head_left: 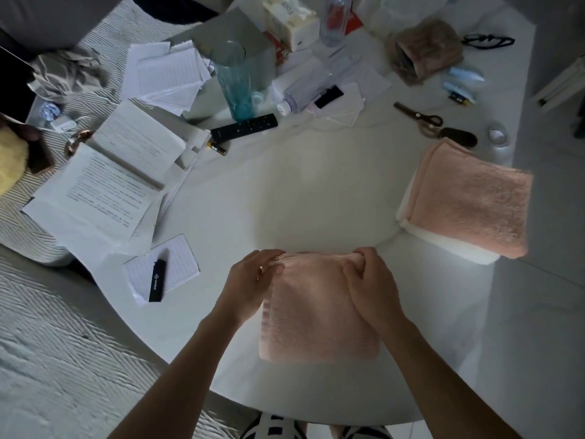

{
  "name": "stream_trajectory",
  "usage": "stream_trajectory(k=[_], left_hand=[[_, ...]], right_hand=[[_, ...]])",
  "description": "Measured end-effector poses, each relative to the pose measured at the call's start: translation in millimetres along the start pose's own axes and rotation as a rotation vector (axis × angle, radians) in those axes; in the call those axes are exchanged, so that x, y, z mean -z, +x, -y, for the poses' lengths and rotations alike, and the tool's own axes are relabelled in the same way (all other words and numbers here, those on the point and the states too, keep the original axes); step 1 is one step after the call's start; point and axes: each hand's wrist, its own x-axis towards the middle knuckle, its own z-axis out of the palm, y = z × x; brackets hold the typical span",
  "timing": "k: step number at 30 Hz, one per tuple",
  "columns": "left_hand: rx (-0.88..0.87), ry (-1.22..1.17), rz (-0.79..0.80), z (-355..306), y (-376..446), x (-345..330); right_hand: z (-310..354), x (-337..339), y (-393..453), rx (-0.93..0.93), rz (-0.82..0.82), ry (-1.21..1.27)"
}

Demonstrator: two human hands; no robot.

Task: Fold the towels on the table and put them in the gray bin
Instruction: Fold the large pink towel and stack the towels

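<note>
You are gripping a folded pink towel (pixel 316 315) that is lying at the near edge of the white round table (pixel 300 201). Your left hand (pixel 250 286) is pinching the towel's far left corner, fingers curled onto the fabric; your right hand (pixel 370 286) is clamping the far right corner the same way. The hands are sitting apart, one at each corner. A second folded pink towel (pixel 471 198) is resting on a folded white towel (pixel 443 245) at the right edge of the table. A black remote control (pixel 243 127), scissors (pixel 421 118) and loose papers (pixel 104 185) are lying toward the far and left edges.
</note>
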Motion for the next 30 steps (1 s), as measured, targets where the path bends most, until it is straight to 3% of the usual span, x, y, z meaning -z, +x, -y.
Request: stream_trajectory(k=[7, 10, 14, 18, 21, 25, 30], left_hand=[[0.453, -0.079, -0.171, -11.2, 7.3, -11.2], [0.541, -0.16, -0.089, -10.7, -7.8, -6.6], [0.721, -0.496, 0.077, -2.6, -44.4, -3.8], [0.775, -0.622, -0.011, 8.5, -66.3, -13.8], [0.879, -0.759, 0.084, -5.7, -67.7, -16.9], [0.753, -0.82, 0.146, -43.8, -60.9, -27.5], [0.462, -0.725, 0.104, -149.9, 2.7, -35.9]], right_hand=[[2.4, -6.5, 8.9, -0.118, -0.044, -0.054], [-7.5, 5.3, -7.2, -0.268, 0.036, 0.04], [-22.9, 15.6, -47.8, -0.457, 0.207, 0.233], [-28.2, 13.8, -79.8, -0.509, 0.311, 0.369], [-25.4, 23.0, -81.7, -0.521, 0.282, 0.445], [-15.8, 66.1, -70.1, -0.442, 0.211, 0.523], [-8.5, 158.0, -35.4, -0.316, -0.005, 0.722]])
